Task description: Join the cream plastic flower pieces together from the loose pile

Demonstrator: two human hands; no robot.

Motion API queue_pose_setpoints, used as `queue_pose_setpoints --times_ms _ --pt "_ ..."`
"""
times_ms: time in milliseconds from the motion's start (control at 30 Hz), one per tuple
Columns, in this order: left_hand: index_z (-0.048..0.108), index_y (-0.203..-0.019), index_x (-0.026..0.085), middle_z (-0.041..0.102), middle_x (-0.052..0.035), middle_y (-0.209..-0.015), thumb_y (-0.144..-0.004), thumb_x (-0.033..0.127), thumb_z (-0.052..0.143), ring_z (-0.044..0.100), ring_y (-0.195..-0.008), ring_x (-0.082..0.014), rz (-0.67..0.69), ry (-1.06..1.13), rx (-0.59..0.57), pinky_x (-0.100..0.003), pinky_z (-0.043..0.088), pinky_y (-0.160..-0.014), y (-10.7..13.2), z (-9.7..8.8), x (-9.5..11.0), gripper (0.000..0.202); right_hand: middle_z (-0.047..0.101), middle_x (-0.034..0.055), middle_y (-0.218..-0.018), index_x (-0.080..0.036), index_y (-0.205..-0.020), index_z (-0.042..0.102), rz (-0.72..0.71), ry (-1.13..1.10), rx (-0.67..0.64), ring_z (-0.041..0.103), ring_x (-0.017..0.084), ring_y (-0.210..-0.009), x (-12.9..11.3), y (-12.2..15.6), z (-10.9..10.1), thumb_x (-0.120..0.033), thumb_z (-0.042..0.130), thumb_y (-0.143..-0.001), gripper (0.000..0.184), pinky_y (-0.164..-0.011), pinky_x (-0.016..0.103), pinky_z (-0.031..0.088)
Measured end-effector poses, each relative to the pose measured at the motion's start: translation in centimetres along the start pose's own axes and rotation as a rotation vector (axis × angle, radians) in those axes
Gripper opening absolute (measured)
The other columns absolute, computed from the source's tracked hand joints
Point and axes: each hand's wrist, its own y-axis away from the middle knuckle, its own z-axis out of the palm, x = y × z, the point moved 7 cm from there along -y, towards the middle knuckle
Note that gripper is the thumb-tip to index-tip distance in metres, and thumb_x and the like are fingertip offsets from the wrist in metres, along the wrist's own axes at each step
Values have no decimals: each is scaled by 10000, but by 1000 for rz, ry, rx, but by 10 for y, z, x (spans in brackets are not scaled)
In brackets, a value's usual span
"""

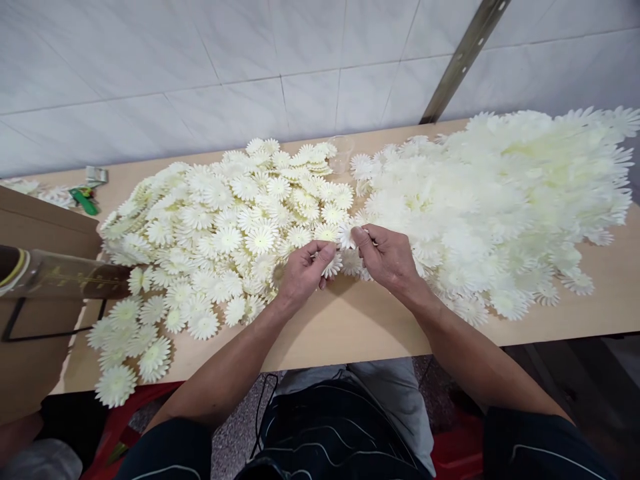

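Note:
My left hand is closed in a pinch, thumb against the fingers, at the right edge of a heap of cream artificial flower heads. A short way to the right, my right hand pinches the edge of a white petal layer. Small daisy-like petals show just around the left fingertips, but what exactly they grip is too hidden to make out. Beyond the right hand spreads a larger pile of white petal layers, looser and more translucent than the left heap.
Both piles lie on a wooden table against a tiled wall. A clear cup stands between them at the back. At left are a cardboard box, a tumbler and a green tool. A metal strip leans on the wall.

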Motion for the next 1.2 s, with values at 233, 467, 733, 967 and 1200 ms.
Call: queue_pose_setpoints --times_ms 233,467,733,967,1200 --pt "763 -898 188 623 33 -591 -794 693 875 502 -421 -104 54 -38 96 -252 384 -400 -1 -7 5 528 552 12 -628 -235 -688 519 -55 -20 -75 500 163 -625 -2 0 15 -660 474 -1105 597 -647 323 389" --pt "758 -865 197 676 3 -680 -939 543 773 578 -611 -136 244 -234 143 -277 483 -616 4 -9 15 355 599 -16 -604 -199 -964 710 273 -241 -271 586 189 -506 12 -2 19 -850 743 -838 664 -529 315 407" --pt "772 -886 209 764 -51 -847 -1007 377 685 666 -786 -181 495 -468 152 -310 534 -773 10 -5 30 224 570 -3 -589 -197 -732 702 260 -179 -242 512 158 -552 11 -6 14 -865 767 -781 672 -535 307 350" --pt "794 -889 197 739 -34 -770 -971 525 738 639 -705 -169 289 -302 120 -292 512 -679 4 -8 21 344 347 -29 -555 -235 -581 390 90 20 -75 340 126 -580 3 -6 2 -880 596 -913 753 -564 315 281" --pt "837 -905 194 637 -2 -592 -910 797 712 494 -458 -124 64 -146 68 -279 378 -454 3 -4 10 616 314 -22 -542 -247 -602 300 47 52 53 307 120 -562 0 -2 -4 -882 398 -1026 770 -543 322 253"
